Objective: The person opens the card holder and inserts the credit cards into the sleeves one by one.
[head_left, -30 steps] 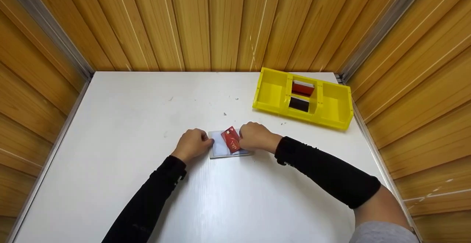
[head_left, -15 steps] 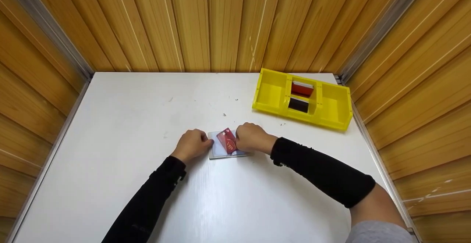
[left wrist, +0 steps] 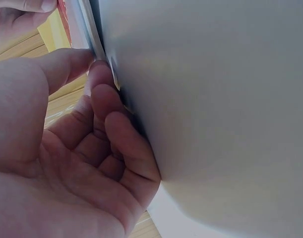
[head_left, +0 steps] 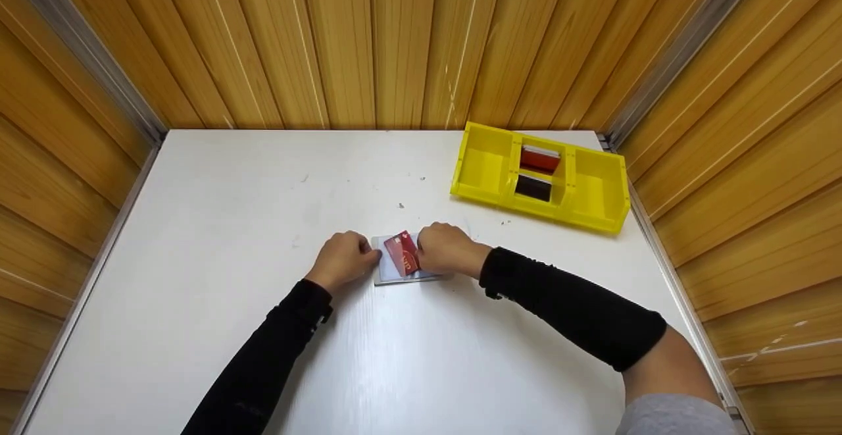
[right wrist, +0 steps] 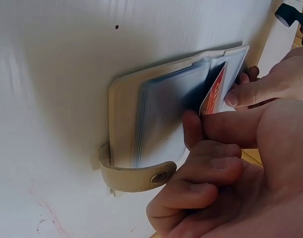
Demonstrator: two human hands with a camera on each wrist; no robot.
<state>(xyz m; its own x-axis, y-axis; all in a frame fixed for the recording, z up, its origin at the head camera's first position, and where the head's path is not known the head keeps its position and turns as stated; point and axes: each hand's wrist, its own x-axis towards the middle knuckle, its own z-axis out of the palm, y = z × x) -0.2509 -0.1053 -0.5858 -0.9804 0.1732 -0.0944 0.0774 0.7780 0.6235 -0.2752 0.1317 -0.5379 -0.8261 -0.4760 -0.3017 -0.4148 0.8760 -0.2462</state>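
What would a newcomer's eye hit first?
Probably the bright yellow bin, back right on the white table. Next, the red card, tilted at the open card holder and pinched by the right hand, while the left hand grips the holder's left edge.

High head view, close wrist views

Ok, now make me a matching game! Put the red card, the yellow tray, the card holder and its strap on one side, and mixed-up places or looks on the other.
Things
1. red card
2. yellow tray
3. card holder
4. strap

Places or looks
A. near the far right corner of the white table
B. has a round metal snap
C. pinched by the right fingers
D. lying open, left fingers gripping its edge

Right pairs: 1-C, 2-A, 3-D, 4-B
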